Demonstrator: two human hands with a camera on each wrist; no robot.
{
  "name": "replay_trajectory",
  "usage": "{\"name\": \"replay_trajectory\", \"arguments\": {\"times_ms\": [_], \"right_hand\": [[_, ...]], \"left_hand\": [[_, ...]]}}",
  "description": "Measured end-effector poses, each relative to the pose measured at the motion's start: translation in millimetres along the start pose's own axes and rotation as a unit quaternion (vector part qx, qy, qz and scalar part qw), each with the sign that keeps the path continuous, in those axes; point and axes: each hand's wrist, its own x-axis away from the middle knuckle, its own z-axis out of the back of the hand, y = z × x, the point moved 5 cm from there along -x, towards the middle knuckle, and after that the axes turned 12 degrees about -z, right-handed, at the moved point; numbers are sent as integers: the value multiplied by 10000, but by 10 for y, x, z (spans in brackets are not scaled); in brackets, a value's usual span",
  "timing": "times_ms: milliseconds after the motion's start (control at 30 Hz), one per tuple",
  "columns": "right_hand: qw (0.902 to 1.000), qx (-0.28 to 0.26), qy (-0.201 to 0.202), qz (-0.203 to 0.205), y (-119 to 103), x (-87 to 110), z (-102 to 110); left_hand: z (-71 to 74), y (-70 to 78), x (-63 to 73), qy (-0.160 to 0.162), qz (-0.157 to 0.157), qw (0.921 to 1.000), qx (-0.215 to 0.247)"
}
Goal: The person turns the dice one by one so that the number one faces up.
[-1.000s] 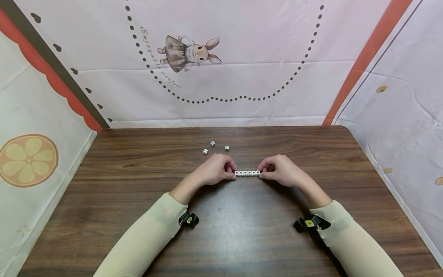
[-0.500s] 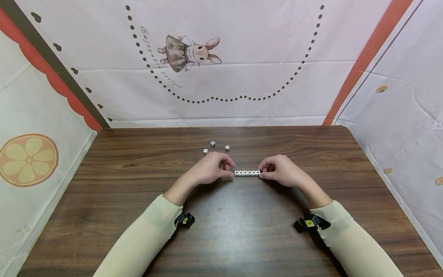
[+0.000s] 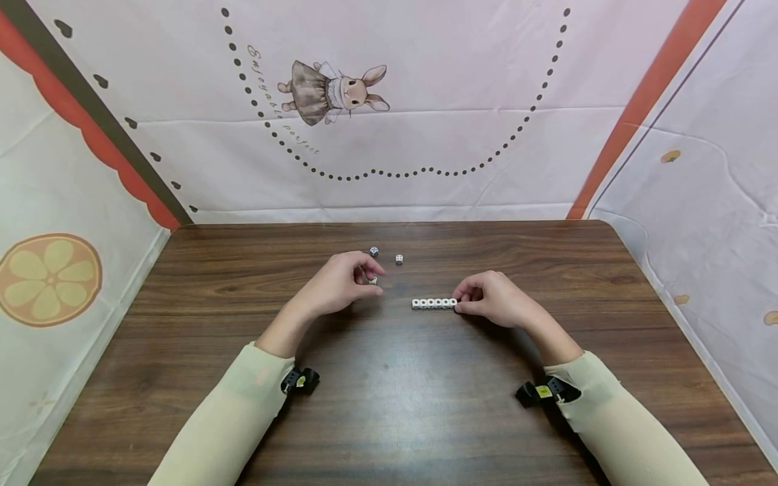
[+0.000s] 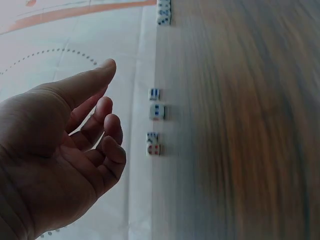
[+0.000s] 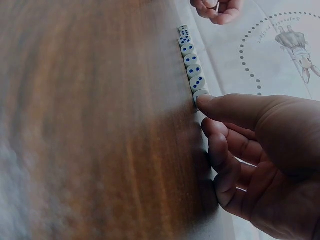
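Observation:
A row of white dice (image 3: 434, 304) lies on the brown table, its left end free. At the right end, my right hand (image 3: 498, 300) holds the last die (image 5: 199, 94) between thumb and curled fingers. My left hand (image 3: 331, 283) hovers left of the row, thumb and fingers parted around a loose die (image 3: 373, 281). In the left wrist view this die (image 4: 157, 112) appears apart from the fingertips. Beyond the left hand sit two more dice, one blue-pipped (image 3: 373, 251) and one (image 3: 398, 259) farther right. A red-pipped die (image 4: 153, 149) shows in the left wrist view; the left hand hides it from the head view.
The wooden table (image 3: 389, 418) reaches back to a pale cloth wall (image 3: 462, 67) printed with a rabbit. Cloth walls also rise at the left and right. A small black device (image 3: 300, 381) is strapped to each sleeve cuff.
My left hand has let go of the row's left end and moved left, near the loose dice, uncovering one and covering another. The right hand and the row have stayed put.

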Motion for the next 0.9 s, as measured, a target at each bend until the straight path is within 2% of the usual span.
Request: {"name": "replay_trajectory", "arguments": {"times_ms": [133, 333, 500, 733, 900], "right_hand": [[10000, -17, -6, -38, -6, 6, 6], [10000, -27, -16, -30, -7, 5, 2], [10000, -2, 1, -21, -9, 5, 1], [10000, -17, 9, -65, -4, 1, -7], [10000, -35, -21, -55, -5, 2, -8]], "left_hand": [[54, -69, 37, 47, 27, 9998, -217], [63, -185, 46, -45, 151, 9988, -460], [28, -244, -6, -287, 225, 9978, -551], [-51, -264, -116, -548, 65, 9940, -941], [-86, -252, -160, -670, 49, 9923, -1045]]}}
